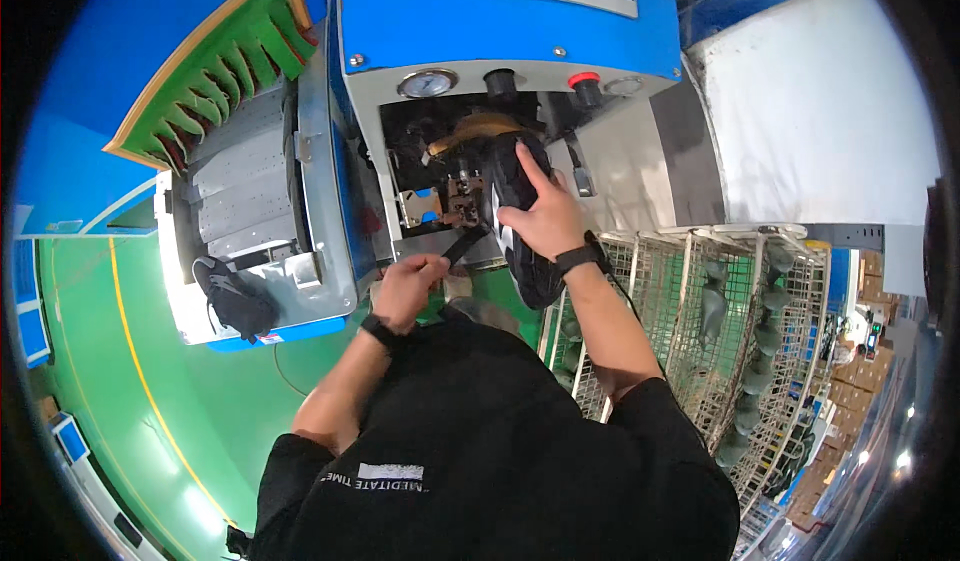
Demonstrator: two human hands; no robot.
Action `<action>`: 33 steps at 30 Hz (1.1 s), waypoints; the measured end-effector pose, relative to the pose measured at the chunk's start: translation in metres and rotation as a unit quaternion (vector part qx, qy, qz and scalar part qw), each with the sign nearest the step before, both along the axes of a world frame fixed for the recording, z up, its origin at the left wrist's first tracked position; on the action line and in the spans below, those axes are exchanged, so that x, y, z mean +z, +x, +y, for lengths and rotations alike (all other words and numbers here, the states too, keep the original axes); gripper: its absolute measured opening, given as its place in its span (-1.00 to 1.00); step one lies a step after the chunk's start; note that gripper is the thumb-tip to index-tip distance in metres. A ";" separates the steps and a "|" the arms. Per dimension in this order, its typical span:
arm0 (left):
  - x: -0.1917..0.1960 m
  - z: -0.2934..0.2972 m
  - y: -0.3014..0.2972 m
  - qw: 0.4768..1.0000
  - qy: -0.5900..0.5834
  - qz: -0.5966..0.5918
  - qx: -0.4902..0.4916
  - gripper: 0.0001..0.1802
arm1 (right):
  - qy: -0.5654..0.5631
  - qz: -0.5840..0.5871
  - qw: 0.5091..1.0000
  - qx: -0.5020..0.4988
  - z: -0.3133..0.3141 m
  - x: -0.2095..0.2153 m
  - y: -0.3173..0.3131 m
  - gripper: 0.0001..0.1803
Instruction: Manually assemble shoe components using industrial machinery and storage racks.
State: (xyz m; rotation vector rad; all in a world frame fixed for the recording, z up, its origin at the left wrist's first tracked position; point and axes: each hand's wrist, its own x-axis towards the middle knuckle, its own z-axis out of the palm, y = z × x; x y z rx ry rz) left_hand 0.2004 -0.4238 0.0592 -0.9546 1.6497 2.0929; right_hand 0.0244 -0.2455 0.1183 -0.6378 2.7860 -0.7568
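A black shoe upper with white-grey patches is held lengthwise at the opening of a blue and grey machine. My right hand is closed over its side, thumb toward the left and index finger stretched along the top. My left hand pinches a flat black strip, whose far end reaches the shoe's left edge by the machine's metal clamp parts. Whether the strip is a tool or part of the shoe I cannot tell. A curved brown-yellow piece lies behind the shoe's far end.
Another dark shoe rests on the end of a conveyor machine with green flaps at left. Wire racks holding several grey shoe lasts stand close at my right. A gauge and a red button sit above the opening.
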 end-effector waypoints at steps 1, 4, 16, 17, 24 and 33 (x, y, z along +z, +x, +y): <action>-0.010 0.001 -0.004 0.997 0.057 -0.017 0.055 -0.80 | 0.070 0.048 0.996 0.004 -0.012 -0.007 0.002 0.06; -0.024 -0.001 -0.002 0.996 0.067 -0.020 0.063 -0.83 | 0.152 -0.022 0.988 0.008 -0.036 -0.006 0.009 0.10; -0.042 -0.027 -0.010 0.999 0.033 0.013 0.011 -0.73 | 0.151 0.072 0.986 -0.022 -0.054 -0.032 -0.007 0.11; -0.051 -0.026 -0.008 0.999 0.031 0.018 0.010 -0.73 | 0.149 0.077 0.986 -0.024 -0.050 -0.036 -0.005 0.11; -0.035 -0.032 -0.002 0.994 -0.084 0.030 -0.071 -0.66 | 0.043 0.210 0.975 -0.056 -0.046 -0.039 0.019 0.07; 0.008 -0.019 -0.017 0.949 0.257 0.031 -0.182 -0.37 | -0.010 0.274 0.961 -0.025 0.015 -0.033 0.130 -0.07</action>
